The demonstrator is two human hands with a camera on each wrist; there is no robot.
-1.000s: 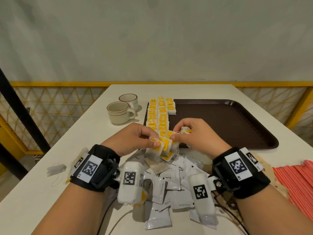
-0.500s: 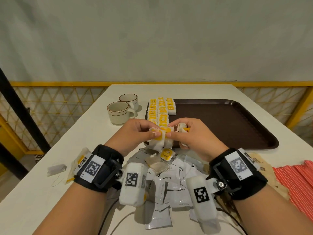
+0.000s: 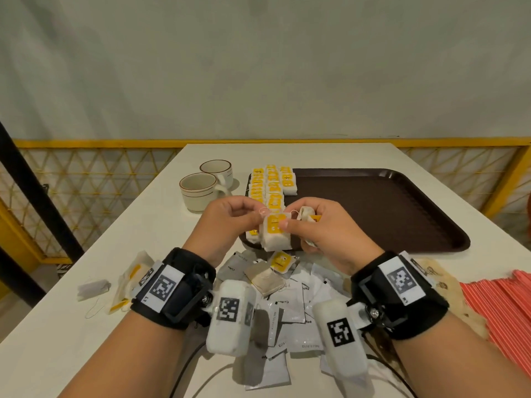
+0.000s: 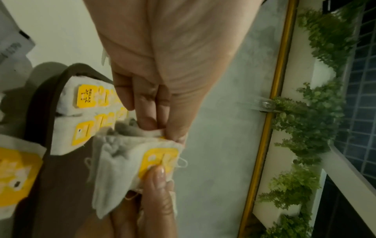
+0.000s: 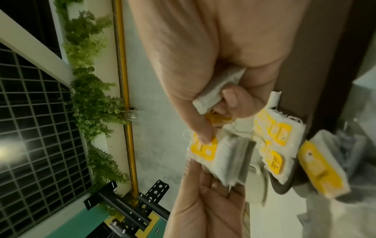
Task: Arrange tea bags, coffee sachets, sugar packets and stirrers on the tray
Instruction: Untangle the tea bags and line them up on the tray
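Note:
Both hands hold a white tea bag (image 3: 276, 235) with a yellow tag above the near left corner of the brown tray (image 3: 373, 214). My left hand (image 3: 260, 218) pinches its top edge and string. My right hand (image 3: 284, 225) pinches its yellow tag, and its other fingers curl round a second tea bag (image 3: 305, 214). In the left wrist view the left fingers (image 4: 150, 122) pinch the tea bag (image 4: 118, 162). The right wrist view shows the second tea bag (image 5: 215, 91) tucked in the palm. Rows of tea bags (image 3: 270, 185) lie along the tray's left side.
White coffee sachets (image 3: 290, 305) and loose tea bags (image 3: 280, 261) are piled on the table under my wrists. Two cups (image 3: 198, 191) stand left of the tray. Red stirrers (image 3: 502, 308) lie at the right edge. More tea bags (image 3: 126, 282) lie at the left.
Both hands have risen from the pile with the tea bags and moved slightly toward the tray. One tea bag with a yellow tag has stayed behind on the sachets.

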